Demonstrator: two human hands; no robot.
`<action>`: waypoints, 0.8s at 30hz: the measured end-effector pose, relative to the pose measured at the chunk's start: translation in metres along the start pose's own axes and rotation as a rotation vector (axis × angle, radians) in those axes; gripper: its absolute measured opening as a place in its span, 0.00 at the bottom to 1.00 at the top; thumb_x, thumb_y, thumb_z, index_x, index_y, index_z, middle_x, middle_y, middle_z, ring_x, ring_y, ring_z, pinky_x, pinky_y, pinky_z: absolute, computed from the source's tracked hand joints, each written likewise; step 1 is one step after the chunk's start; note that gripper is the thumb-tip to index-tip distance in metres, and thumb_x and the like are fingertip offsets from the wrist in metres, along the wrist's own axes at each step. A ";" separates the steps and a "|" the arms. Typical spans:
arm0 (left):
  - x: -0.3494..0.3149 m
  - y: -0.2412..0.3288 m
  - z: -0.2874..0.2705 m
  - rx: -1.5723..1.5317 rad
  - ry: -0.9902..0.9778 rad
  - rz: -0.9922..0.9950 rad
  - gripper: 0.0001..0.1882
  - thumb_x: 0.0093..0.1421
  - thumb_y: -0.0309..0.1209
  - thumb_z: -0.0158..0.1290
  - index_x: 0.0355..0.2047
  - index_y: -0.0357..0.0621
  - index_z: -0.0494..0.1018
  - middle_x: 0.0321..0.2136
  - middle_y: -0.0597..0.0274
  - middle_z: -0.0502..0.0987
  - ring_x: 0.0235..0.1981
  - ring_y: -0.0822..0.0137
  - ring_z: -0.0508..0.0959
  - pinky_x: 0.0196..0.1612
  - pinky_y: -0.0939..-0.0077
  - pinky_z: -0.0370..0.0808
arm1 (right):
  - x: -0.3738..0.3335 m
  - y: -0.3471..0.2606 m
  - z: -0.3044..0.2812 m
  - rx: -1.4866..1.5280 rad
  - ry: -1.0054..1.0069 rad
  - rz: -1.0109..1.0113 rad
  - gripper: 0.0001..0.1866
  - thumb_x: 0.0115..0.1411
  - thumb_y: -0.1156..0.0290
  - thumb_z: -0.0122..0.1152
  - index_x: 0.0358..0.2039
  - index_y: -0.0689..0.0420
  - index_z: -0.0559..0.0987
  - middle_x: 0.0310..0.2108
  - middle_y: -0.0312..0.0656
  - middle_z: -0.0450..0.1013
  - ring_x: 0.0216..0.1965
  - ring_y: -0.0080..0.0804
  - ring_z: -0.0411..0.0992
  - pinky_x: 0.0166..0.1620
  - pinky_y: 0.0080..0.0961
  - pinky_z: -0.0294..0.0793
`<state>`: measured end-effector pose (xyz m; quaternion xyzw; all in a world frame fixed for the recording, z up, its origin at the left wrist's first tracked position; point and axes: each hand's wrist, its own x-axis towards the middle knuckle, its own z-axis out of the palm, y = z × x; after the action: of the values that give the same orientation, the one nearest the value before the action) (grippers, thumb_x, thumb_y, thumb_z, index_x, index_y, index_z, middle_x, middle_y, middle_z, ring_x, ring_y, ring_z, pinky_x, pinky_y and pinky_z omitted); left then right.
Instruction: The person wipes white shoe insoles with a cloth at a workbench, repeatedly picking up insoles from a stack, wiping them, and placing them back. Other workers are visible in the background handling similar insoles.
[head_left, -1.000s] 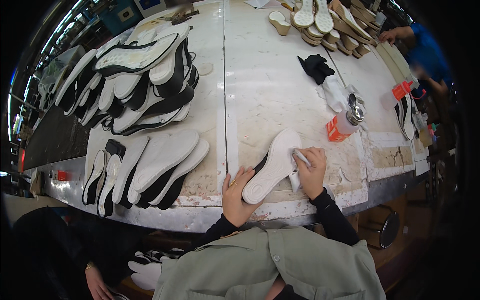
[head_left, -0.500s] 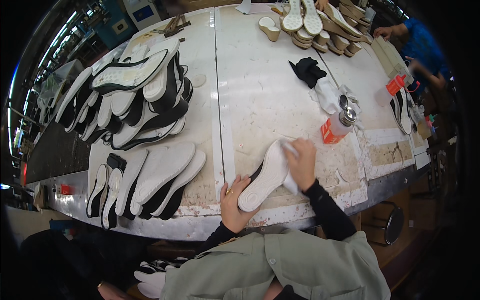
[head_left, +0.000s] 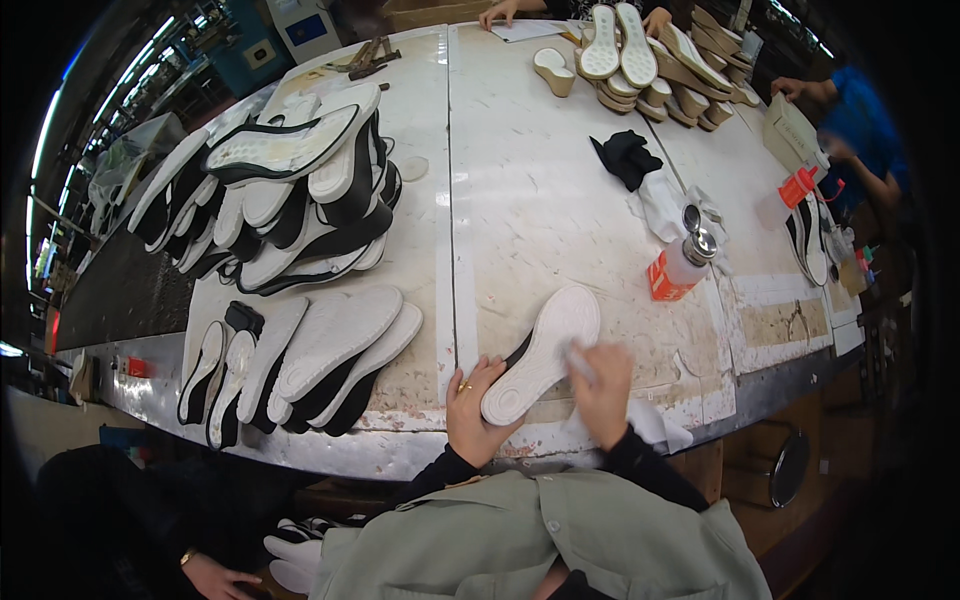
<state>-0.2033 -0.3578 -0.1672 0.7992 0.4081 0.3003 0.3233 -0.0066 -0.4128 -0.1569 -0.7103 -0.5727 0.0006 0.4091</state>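
Observation:
In front of me on the table stands a white and black shoe sole (head_left: pixel 553 335), its patterned white face turned up. My left hand (head_left: pixel 474 412) is closed around its near, narrower end, with the fingers against the black side. My right hand (head_left: pixel 602 392), a little smeared by motion, is at the sole's right edge. A white cloth (head_left: pixel 655 425) is bunched in its fingers and trails down to the table's front edge. Beyond that hand stands a bottle (head_left: pixel 677 268) with a metal pump top and an orange label, its lid flipped up.
A tall pile of white and black soles (head_left: pixel 290 190) stands at the left, with a row of soles (head_left: pixel 340 350) before it. Tan wedge soles (head_left: pixel 680 70) are heaped at the far right. A black cloth (head_left: pixel 627 158) and red-capped bottle (head_left: pixel 785 197) lie nearer. Other people sit around.
My right hand has come down along the sole's right edge toward me, drawing the cloth with it. The left hand keeps its hold. A co-worker's hand now shows at the far edge.

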 end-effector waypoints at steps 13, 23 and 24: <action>0.006 -0.002 -0.013 -0.027 0.346 -0.073 0.34 0.43 0.30 0.71 0.50 0.36 0.69 0.39 0.50 0.78 0.43 0.60 0.79 0.47 0.70 0.74 | 0.066 0.078 0.004 0.062 0.042 0.035 0.06 0.52 0.73 0.64 0.30 0.63 0.81 0.25 0.45 0.72 0.32 0.45 0.68 0.38 0.38 0.64; 0.085 -0.008 -0.027 0.290 0.462 -0.035 0.39 0.42 0.26 0.66 0.56 0.40 0.64 0.55 0.44 0.67 0.58 0.45 0.66 0.60 0.57 0.62 | 0.052 0.056 -0.023 0.296 0.121 0.117 0.06 0.53 0.77 0.65 0.30 0.67 0.81 0.22 0.46 0.70 0.26 0.37 0.69 0.33 0.29 0.65; 0.087 0.001 -0.034 0.349 0.456 -0.020 0.38 0.43 0.27 0.65 0.56 0.41 0.64 0.56 0.44 0.66 0.59 0.45 0.65 0.61 0.57 0.61 | 0.048 0.054 -0.028 0.312 0.117 0.126 0.06 0.52 0.78 0.65 0.30 0.67 0.80 0.22 0.45 0.70 0.26 0.36 0.69 0.32 0.29 0.65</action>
<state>-0.1852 -0.2753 -0.1266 0.7505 0.5236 0.3943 0.0838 0.0664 -0.3907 -0.1473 -0.6715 -0.4952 0.0739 0.5462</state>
